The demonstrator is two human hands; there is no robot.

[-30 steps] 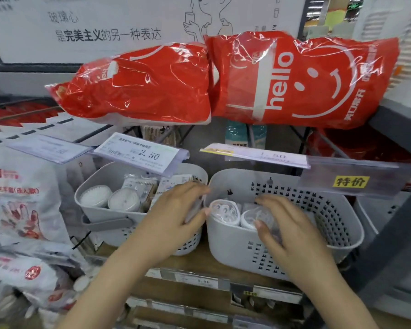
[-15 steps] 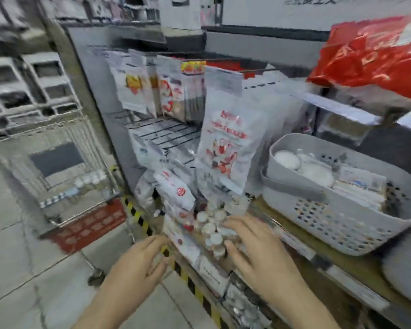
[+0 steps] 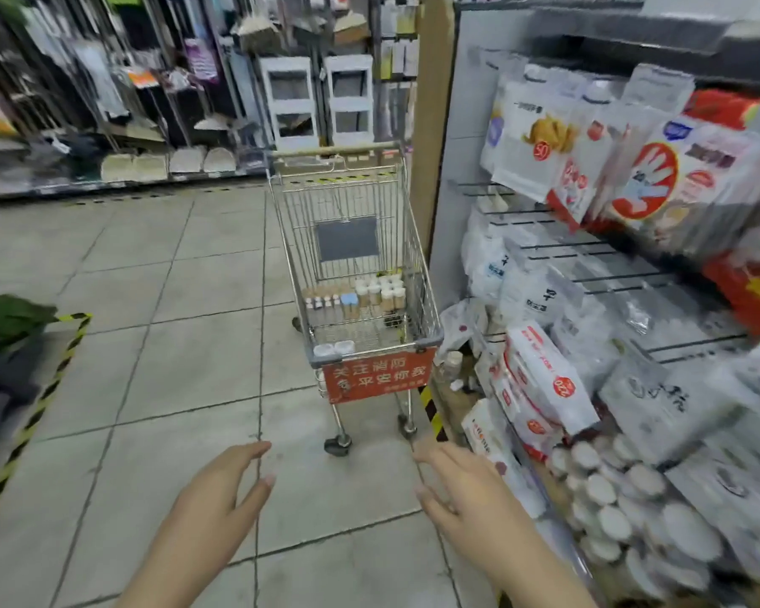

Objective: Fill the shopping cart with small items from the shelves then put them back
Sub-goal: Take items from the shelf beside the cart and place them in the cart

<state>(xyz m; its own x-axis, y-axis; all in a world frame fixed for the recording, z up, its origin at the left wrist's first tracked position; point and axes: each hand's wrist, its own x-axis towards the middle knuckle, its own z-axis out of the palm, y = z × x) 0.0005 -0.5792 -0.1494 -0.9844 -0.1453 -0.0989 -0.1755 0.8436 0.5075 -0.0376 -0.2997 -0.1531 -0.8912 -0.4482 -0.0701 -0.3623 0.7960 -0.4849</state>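
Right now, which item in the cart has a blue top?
The small jar mid-basket of the shopping cart, at the right end of the front row. Its cap is light blue; the neighbouring jars' caps look white.

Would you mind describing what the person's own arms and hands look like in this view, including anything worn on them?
Both forearms come up from the bottom edge bare, with no sleeve in view. The left hand and the right hand wear no glove, and no ring, watch or bracelet shows on them or on the wrists. The fingernails look short and unpainted, though the picture is somewhat blurred.
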